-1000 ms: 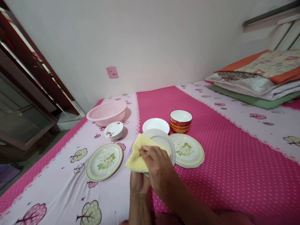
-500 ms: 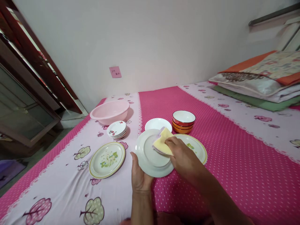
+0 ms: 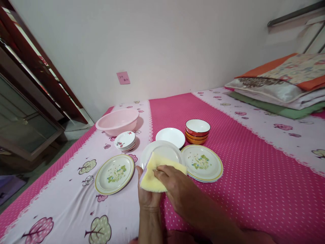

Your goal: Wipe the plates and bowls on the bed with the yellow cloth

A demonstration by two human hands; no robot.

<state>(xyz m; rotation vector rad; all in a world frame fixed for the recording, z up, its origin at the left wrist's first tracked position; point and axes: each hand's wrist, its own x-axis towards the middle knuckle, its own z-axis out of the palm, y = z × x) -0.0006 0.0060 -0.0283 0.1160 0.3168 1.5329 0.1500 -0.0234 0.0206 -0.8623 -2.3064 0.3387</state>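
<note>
With the right hand (image 3: 175, 181), we pinch the cloth (image 3: 152, 184) over the plate's (image 3: 166, 150) near part; its far part is exposed. The left hand (image 3: 149, 200) supports the plate between two floral plates (image 3: 115, 173) (image 3: 200, 164); its fingers are hidden, so we cannot tell their closure.

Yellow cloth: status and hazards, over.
Left hand supporting white round ceramic plate. Right hand holding soft yellow cloth against it. Possible snag: yellow-rimmed floral plate, close on the right.
</note>
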